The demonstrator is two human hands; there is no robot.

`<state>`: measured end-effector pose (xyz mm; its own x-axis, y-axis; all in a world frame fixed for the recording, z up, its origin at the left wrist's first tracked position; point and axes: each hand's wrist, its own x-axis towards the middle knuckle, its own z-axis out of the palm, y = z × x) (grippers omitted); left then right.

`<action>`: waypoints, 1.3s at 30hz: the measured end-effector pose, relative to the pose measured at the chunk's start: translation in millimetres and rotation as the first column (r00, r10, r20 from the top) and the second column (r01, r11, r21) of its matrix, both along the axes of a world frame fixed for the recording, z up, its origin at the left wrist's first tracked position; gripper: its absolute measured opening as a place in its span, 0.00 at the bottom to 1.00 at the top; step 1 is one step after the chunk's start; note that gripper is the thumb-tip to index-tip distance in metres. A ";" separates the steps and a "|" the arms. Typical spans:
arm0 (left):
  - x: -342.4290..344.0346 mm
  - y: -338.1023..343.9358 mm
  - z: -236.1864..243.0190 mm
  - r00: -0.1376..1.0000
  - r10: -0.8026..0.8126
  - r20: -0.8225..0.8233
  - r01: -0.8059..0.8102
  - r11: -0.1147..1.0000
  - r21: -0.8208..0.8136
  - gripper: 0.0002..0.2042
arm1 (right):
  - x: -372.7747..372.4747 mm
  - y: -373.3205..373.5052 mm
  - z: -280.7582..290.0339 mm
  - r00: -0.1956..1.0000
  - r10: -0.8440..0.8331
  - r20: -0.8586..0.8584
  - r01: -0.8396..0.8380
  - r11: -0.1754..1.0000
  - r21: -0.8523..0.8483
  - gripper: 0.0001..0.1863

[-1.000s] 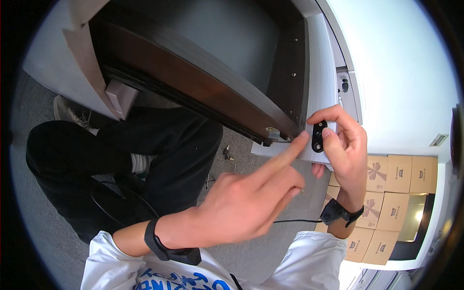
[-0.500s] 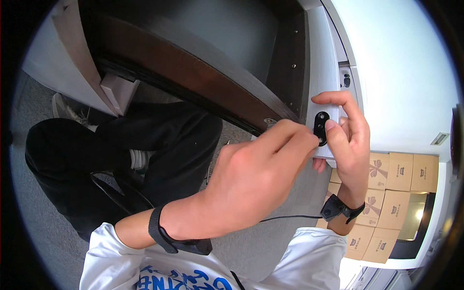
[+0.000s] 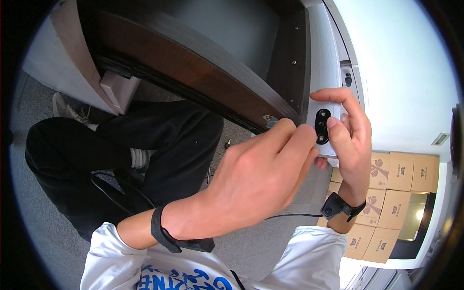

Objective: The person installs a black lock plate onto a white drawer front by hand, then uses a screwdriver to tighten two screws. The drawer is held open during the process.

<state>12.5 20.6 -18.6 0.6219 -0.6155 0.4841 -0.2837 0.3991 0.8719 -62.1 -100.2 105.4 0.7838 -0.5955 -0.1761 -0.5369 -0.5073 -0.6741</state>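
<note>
Head cam: left fisheye of a side-by-side pair, facing down over the shirt [image 3: 179, 273]; left hand [image 3: 246, 174], right hand [image 3: 350, 137] close, boxes [image 3: 392, 208] farther off.

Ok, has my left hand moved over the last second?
Yes: judged against the metal fitting on the dark panel, your left hand has shifted up and to the right, its fingers now at the black plate's edge.

the bare right hand [image 3: 352, 137] has its thumb against a black, round-ended oblong plate [image 3: 322, 123] on a pale grey wood-grain panel [image 3: 323, 58]; the bare left hand [image 3: 261, 169] bunches its fingers just beside.
</note>
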 end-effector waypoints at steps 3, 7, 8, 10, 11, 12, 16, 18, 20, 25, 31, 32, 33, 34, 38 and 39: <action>-0.4 1.4 -1.1 0.997 0.032 0.076 -0.036 0.998 0.046 0.09 | 0.1 -0.6 1.0 1.000 0.000 -0.026 -0.001 1.000 -0.009 0.18; -2.2 1.4 1.5 0.980 0.130 0.153 -0.135 0.991 0.022 0.10 | 1.0 -5.1 -2.1 0.998 0.056 0.008 -0.056 0.998 -0.007 0.20; -2.9 0.8 2.9 0.977 0.132 0.166 -0.139 0.990 0.030 0.10 | 1.3 -6.7 -2.4 0.997 0.077 0.007 -0.077 0.997 -0.032 0.20; -3.3 -0.7 4.8 0.974 0.139 0.177 -0.147 0.989 0.035 0.10 | 1.0 -8.6 -2.6 0.997 0.081 0.002 -0.080 0.996 -0.046 0.23; -3.1 -1.8 5.3 0.974 0.142 0.174 -0.150 0.988 0.031 0.10 | 0.8 -9.2 -2.7 0.997 0.072 -0.001 -0.072 0.996 -0.053 0.24; -2.7 -2.3 5.5 0.980 0.129 0.154 -0.137 0.990 0.039 0.10 | 0.6 -9.9 -2.2 0.996 0.093 -0.003 -0.093 0.993 -0.075 0.25; -1.3 -3.5 3.8 0.982 0.117 0.146 -0.122 0.992 0.027 0.10 | 0.4 -11.2 -1.3 0.993 0.122 -0.007 -0.122 0.986 -0.113 0.27; -1.4 -3.9 2.5 0.989 0.108 0.102 -0.108 0.994 -0.008 0.10 | 0.9 -11.7 -2.1 0.992 0.126 -0.006 -0.126 0.986 -0.112 0.27; -1.7 -4.8 1.2 0.989 0.113 0.092 -0.110 0.993 -0.032 0.10 | 1.0 -11.3 -2.8 0.993 0.119 -0.006 -0.119 0.985 -0.126 0.27; -2.5 -6.8 -0.2 0.987 0.129 0.093 -0.124 0.991 -0.053 0.10 | 0.2 -7.5 -5.3 0.993 0.109 0.033 -0.107 0.993 -0.049 0.26; -5.5 -8.0 -0.1 0.985 0.150 0.088 -0.146 0.988 -0.051 0.10 | -1.9 -7.1 -7.2 0.991 0.119 0.059 -0.116 0.992 -0.050 0.26; -6.2 -8.4 -0.5 0.985 0.152 0.087 -0.148 0.988 -0.050 0.10 | -2.5 -7.3 -8.9 0.991 0.122 0.063 -0.117 0.991 -0.066 0.26; -7.1 -9.0 -0.9 0.983 0.161 0.084 -0.157 0.986 -0.053 0.10 | -2.6 -8.8 -9.1 0.987 0.153 0.053 -0.147 0.985 -0.095 0.27; -7.9 -9.6 -1.5 0.982 0.171 0.082 -0.166 0.984 -0.057 0.10 | -2.9 -9.8 -9.0 0.985 0.166 0.039 -0.161 0.980 -0.114 0.27; -12.4 -13.3 -1.7 0.970 0.231 0.073 -0.226 0.971 -0.073 0.09 | -5.9 -8.7 -9.0 0.985 0.166 0.037 -0.159 0.978 -0.135 0.28; -12.8 -13.8 -1.6 0.965 0.253 0.074 -0.247 0.966 -0.075 0.09 | -6.3 -8.0 -9.1 0.986 0.162 0.037 -0.156 0.978 -0.139 0.28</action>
